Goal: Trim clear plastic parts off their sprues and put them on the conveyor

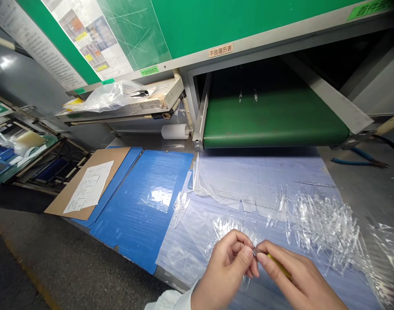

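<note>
Head view, only view. Left hand (234, 260) at bottom centre of the view, fingers curled, thumb brought against the fingertips; pinching a small clear piece (246, 282), mostly covered by the fingers, its end showing just below them. Right hand (287, 267) just beside, thumb and forefinger closed on a slim tool with a yellow handle (280, 266). Tool's tip meets the left fingertips; exact contact too small to tell.

Under and just beyond the left hand: a small heap of clear plastic pieces (224, 226). Larger pile (326, 228) beyond the right hand and to its right; a little cluster (180, 209) farther off, left of the left hand. All on a pale, translucent sheet (229, 172), torn across the middle, spread over the worktop.

Left of the hands: blue board (142, 202), then brown cardboard (116, 161) bearing a printed white paper (90, 185).

Straight ahead, well apart from both hands: green conveyor belt (271, 122), two small clear pieces (255, 95) lying on it side by side. Blue-handled pliers (358, 158) ahead of the right hand, far to its right. Ahead and left, a shelf (164, 97) with a crumpled plastic bag (106, 97); white roll (175, 131) below it.
</note>
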Demonstrator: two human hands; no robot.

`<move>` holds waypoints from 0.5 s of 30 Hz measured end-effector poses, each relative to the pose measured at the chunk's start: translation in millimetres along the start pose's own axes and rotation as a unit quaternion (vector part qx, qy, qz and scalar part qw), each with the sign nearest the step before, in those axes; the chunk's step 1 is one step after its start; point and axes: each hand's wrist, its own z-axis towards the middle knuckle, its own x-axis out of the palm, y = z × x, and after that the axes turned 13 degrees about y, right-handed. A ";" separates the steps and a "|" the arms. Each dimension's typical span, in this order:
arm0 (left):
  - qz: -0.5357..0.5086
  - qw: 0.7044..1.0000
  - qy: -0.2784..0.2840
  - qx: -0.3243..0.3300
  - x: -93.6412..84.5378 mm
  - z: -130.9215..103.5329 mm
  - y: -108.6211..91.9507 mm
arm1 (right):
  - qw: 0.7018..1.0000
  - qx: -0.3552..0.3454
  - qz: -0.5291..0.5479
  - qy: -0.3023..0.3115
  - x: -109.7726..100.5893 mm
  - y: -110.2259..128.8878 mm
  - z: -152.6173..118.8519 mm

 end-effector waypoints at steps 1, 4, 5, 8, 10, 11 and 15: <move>-0.001 1.000 -0.002 -0.005 0.8 0.0 -0.4 | 1.000 -0.002 0.000 0.002 0.2 -0.2 0.5; 0.010 1.000 -0.018 -0.017 2.9 0.0 0.5 | 1.000 -0.007 -0.005 -0.002 1.7 -0.8 1.7; 0.019 0.999 -0.021 -0.019 3.3 -0.1 1.5 | 1.000 -0.008 -0.009 -0.005 2.1 -1.0 1.9; 0.053 0.998 -0.021 -0.014 3.7 -0.6 4.9 | 1.000 -0.010 -0.015 -0.019 2.5 -0.9 1.4; 0.076 0.997 -0.019 -0.011 3.4 -1.2 6.3 | 0.999 -0.012 -0.014 -0.029 1.9 -0.4 0.7; 0.086 0.996 -0.019 -0.010 3.2 -1.5 6.5 | 0.999 -0.014 -0.014 -0.036 1.8 0.0 0.3; 0.123 0.992 -0.026 -0.011 3.4 -2.9 4.4 | 0.994 -0.017 -0.017 -0.110 5.8 3.5 0.0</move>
